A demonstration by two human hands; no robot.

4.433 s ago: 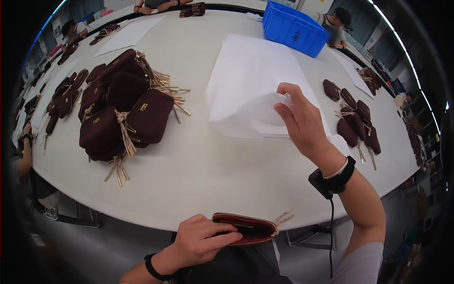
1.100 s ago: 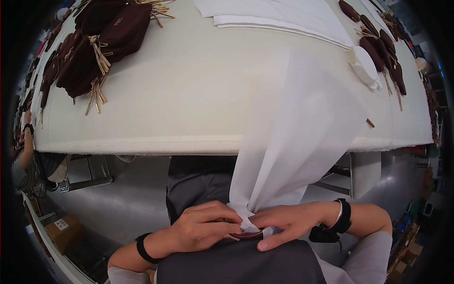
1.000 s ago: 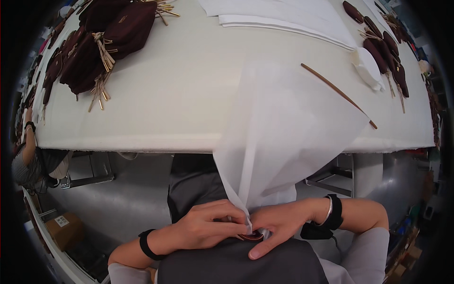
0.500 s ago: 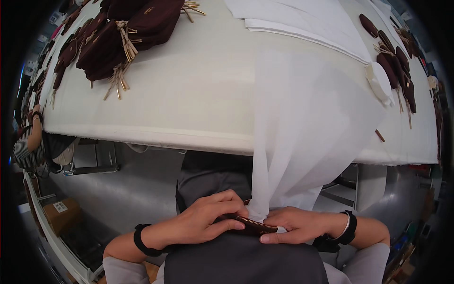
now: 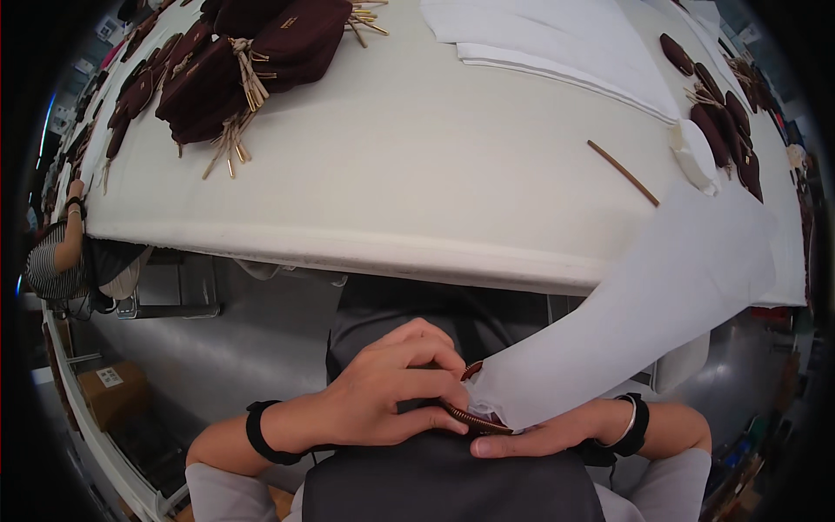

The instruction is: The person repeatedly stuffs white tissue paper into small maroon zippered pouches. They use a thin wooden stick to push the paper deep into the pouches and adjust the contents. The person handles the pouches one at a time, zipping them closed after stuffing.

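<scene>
A small dark maroon zip pouch (image 5: 480,424) lies in my lap with its brass-toothed zip undone. My left hand (image 5: 396,383) grips the pouch's left end, thumb along the zip edge and curled fingers at the opening. A long sheet of thin white paper (image 5: 600,339) is bunched into the mouth, its free end reaching up to the right over the table edge. My right hand (image 5: 557,435) holds the pouch's right end, thumb in front; its other fingers are hidden behind the paper.
On the white padded table (image 5: 417,174) sit stacked maroon pouches (image 5: 296,43) with beige, gold-tipped tassels. Flat white sheets (image 5: 557,52), a white roll-like object (image 5: 694,157), a thin brown stick (image 5: 623,172) and more pouches (image 5: 713,130) lie right. A person's arm (image 5: 70,235) shows far left.
The white paper has swung to the right and now hides most of my right fingers. The brown stick is now uncovered. My left fingers have shifted right, over the pouch's opening.
</scene>
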